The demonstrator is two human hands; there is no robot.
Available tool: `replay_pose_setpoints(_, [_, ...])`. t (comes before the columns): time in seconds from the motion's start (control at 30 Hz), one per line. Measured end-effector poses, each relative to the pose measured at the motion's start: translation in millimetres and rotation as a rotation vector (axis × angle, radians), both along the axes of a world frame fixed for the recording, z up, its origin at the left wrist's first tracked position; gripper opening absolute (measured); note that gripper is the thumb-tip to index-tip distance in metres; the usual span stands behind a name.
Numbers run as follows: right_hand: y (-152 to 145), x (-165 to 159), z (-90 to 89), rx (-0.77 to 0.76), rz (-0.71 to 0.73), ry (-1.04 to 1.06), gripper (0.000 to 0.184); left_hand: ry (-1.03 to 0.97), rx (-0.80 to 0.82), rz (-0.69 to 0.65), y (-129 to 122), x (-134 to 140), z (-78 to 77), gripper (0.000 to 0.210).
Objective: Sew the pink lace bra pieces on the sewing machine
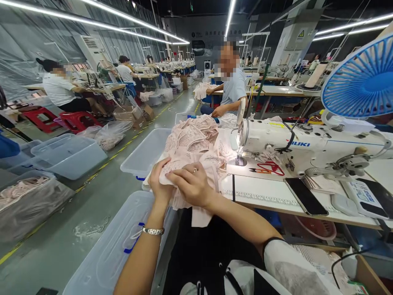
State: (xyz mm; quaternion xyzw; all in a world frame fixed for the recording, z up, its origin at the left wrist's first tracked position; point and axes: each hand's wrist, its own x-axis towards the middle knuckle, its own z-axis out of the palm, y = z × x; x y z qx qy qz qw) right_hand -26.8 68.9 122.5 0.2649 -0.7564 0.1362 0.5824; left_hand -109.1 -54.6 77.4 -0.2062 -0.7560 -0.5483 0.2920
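Both my hands are at the near edge of a heap of pale pink lace bra pieces [192,137], left of the sewing machine [270,137]. My left hand [160,182] is closed round a smooth pale pink fabric piece [167,168], thumb on top. From the right, my right hand [195,186] grips the same piece with bent fingers, close to the left one. More pink cloth [201,216] hangs below my right hand over my lap. Under the lit needle area, the presser foot [238,159] stands apart from my hands.
Orange-handled snips [260,170], a red triangular loop [276,167] and a phone [305,196] lie on the machine table. A blue fan [362,78] stands at right. Clear plastic bins [144,147] flank the table's left. A co-worker [233,86] sits beyond the heap.
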Motion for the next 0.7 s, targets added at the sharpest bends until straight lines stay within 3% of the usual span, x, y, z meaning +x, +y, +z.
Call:
replay_pose_setpoints(0.1, [-1.1, 20.3, 2.1, -0.039, 0.057, -0.027, 0.022, 0.202, -0.068, 0.245, -27.7, 5.5, 8.4, 0.028])
replay_pose_setpoints(0.17, [5.2, 41.6, 4.8, -0.11, 0.098, -0.121, 0.025, 0.351, -0.229, 0.276, -55.1, 18.1, 17.1, 0.023])
replay_pose_setpoints(0.23, [15.9, 66.0, 10.0, -0.244, 0.142, -0.257, 0.029, 0.437, -0.478, 0.184, -87.5, 35.2, 24.6, 0.024])
replay_pose_setpoints(0.33, [38.7, 96.6, 16.4, -0.407, 0.152, -0.523, 0.024, 0.261, -0.751, 0.054, -135.0, 53.8, 27.7, 0.027])
replay_pose_setpoints(0.43, [61.6, 111.1, 4.2, -0.216, 0.092, -0.805, 0.015, -0.148, -1.003, -0.333, -164.4, 54.1, 19.2, 0.029])
replay_pose_setpoints(0.5, [71.0, 114.4, -19.7, 0.009, -0.03, -0.809, 0.025, -0.265, -1.085, -0.396, -170.7, 49.3, 5.5, 0.029])
replay_pose_setpoints(0.57, [74.6, 118.0, -54.0, 0.14, -0.164, -0.643, 0.025, -0.079, -1.023, -0.199, -170.5, 46.7, -18.3, 0.031])
replay_pose_setpoints(0.63, [74.1, 125.7, -94.3, 0.194, -0.196, -0.49, 0.025, 0.229, -0.863, 0.057, -169.8, 49.8, -54.6, 0.035])
replay_pose_setpoints(0.7, [72.2, 138.0, -136.1, 0.24, -0.172, -0.489, 0.026, 0.389, -0.791, 0.134, -172.0, 59.7, -100.8, 0.04])
